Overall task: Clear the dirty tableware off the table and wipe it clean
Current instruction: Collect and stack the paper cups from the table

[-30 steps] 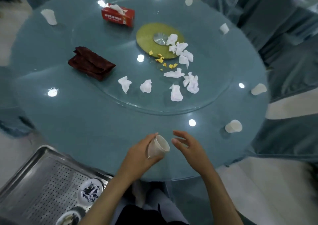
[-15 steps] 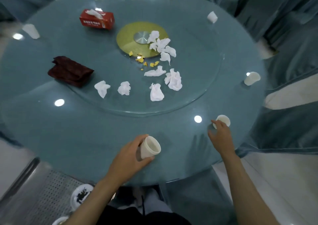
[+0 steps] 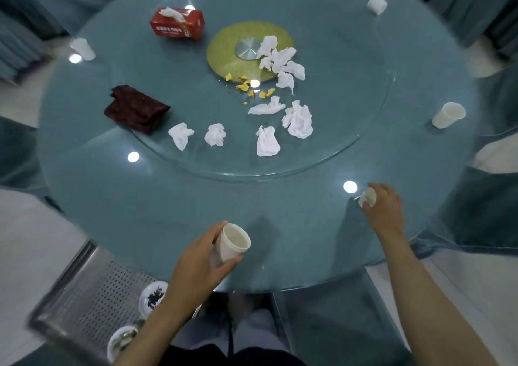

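The left hand (image 3: 201,262) grips a white disposable cup (image 3: 234,242) round its side, thumb over the top and fingers curled beneath. The cup is tilted with its open mouth turned to the right, over the near edge of the round glass table (image 3: 168,211). The right hand (image 3: 384,211), stretched out to the near-right rim, has its fingers curled round a second white cup (image 3: 367,197), mostly hidden by them; whether this one is lifted or sits on the glass cannot be told. Farther in lies a glass turntable (image 3: 350,141) strewn with crumpled tissues (image 3: 267,141), some in a loose row along its near side and others trailing up onto a gold centre disc (image 3: 224,54) with a metal hub (image 3: 248,47). Yellow scraps (image 3: 246,85) lie at the disc's near edge. On the turntable's left side is a folded dark red cloth (image 3: 136,109), and beyond it a red tissue box (image 3: 178,23) with a tissue sticking out. More white cups sit round the outer ring: one on its side at the right (image 3: 448,114), one at the far right (image 3: 377,3), one at the far left (image 3: 82,48). Below the table's near-left edge is a perforated metal tray (image 3: 92,295) holding two small dirty dishes (image 3: 152,298).
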The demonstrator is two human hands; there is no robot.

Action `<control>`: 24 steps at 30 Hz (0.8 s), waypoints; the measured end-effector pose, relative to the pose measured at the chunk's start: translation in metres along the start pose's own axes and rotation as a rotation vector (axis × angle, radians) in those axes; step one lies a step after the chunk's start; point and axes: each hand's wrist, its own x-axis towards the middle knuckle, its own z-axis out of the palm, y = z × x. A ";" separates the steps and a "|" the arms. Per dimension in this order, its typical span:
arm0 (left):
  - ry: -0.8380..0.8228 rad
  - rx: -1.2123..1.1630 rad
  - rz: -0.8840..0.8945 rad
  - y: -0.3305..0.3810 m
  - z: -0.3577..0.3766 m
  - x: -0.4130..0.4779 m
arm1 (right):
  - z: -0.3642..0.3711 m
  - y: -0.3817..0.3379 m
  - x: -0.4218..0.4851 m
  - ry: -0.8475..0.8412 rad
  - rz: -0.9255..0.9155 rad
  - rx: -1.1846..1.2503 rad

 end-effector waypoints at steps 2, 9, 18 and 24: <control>-0.002 -0.001 -0.014 -0.001 -0.001 -0.002 | 0.003 -0.007 -0.009 -0.011 -0.021 0.040; 0.070 -0.015 0.006 -0.002 -0.016 -0.010 | -0.001 -0.090 -0.096 -0.029 -0.209 0.255; 0.154 -0.047 0.111 -0.040 -0.065 -0.069 | -0.004 -0.234 -0.249 -0.135 -0.215 0.779; 0.179 -0.261 0.143 -0.088 -0.092 -0.132 | 0.011 -0.276 -0.348 -0.230 -0.294 0.853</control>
